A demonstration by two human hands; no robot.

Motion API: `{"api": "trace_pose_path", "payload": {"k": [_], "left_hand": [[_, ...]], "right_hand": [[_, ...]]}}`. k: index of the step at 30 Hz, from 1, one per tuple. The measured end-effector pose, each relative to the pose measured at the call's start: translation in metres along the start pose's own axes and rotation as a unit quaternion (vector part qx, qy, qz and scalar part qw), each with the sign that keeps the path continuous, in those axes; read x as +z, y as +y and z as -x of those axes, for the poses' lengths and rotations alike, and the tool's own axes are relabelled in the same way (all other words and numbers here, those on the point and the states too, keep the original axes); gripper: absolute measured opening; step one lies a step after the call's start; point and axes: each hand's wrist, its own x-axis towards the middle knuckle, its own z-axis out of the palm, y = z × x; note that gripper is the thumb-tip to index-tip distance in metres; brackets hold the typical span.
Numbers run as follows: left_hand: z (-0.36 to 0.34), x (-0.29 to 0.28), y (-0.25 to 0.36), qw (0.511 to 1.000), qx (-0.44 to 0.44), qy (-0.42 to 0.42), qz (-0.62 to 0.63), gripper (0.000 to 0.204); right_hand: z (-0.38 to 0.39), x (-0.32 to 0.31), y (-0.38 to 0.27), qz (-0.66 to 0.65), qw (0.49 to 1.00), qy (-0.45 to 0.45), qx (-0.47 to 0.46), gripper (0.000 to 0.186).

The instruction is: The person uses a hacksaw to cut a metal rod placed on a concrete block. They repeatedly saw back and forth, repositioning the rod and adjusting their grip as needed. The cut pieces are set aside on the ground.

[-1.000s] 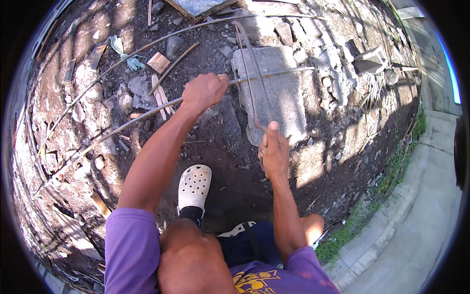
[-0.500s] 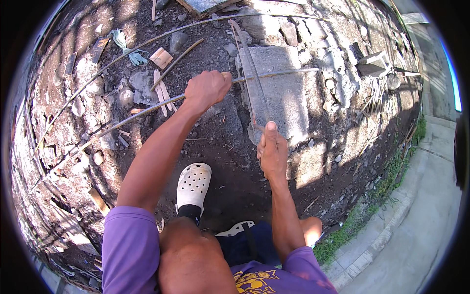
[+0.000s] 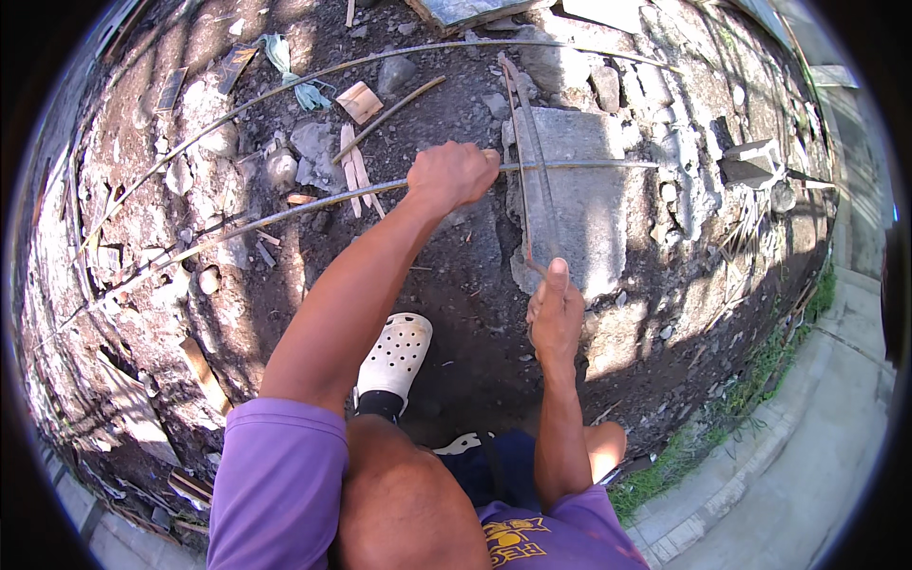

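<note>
A: Quick check on the grip, pls. What's the L hand [image 3: 450, 176] doing?
B: Clamped on the long metal rod [image 3: 313, 204], palm down, fingers wrapped round it w/ no gap showing. Thumb side faces R, just beside the saw
A: And the R hand [image 3: 557, 321]?
B: Fist curled tight round the hacksaw [image 3: 546, 195] at its near end, thumb up along the top. Handle's mostly hidden in the fist, so can't say much re its shape
A: Where's the saw exactly?
B: Frame points away from the person, far end tilted a bit L. Blade [image 3: 522, 204] is on the L side of the frame & crosses the rod just R of the L hand. Looks like it's touching, but hard to tell from above if it's cut in
A: Rod pos?
B: Runs from the lower L, under the L fist, then across the grey concrete slab [image 3: 594, 214] & past its R edge
A: Anything nearby?
B: 2nd rod [image 3: 313, 78] farther off, roughly alongside, plus a white clog [image 3: 397, 353] on the near side, below the L hand
</note>
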Motion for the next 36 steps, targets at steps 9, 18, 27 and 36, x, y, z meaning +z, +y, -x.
{"api": "trace_pose_path", "payload": {"k": [9,18,27,36], "left_hand": [[-0.002,0.005,-0.002,1.0,0.015,0.009,0.004,0.055],[0.007,0.01,0.004,0.997,0.004,0.074,0.008,0.042],[0.01,0.008,0.004,0.995,0.004,0.096,0.02,0.045],[0.017,-0.001,0.013,0.996,-0.04,0.074,0.023,0.046]], "right_hand": [[0.053,-0.011,0.008,0.096,0.995,0.039,0.009,0.062],[-0.015,0.019,-0.047,0.191,0.974,0.037,-0.117,0.065],[0.085,-0.02,-0.032,0.17,0.985,0.038,0.005,0.055],[-0.019,0.029,-0.033,0.185,0.969,0.065,-0.151,0.056]]}}
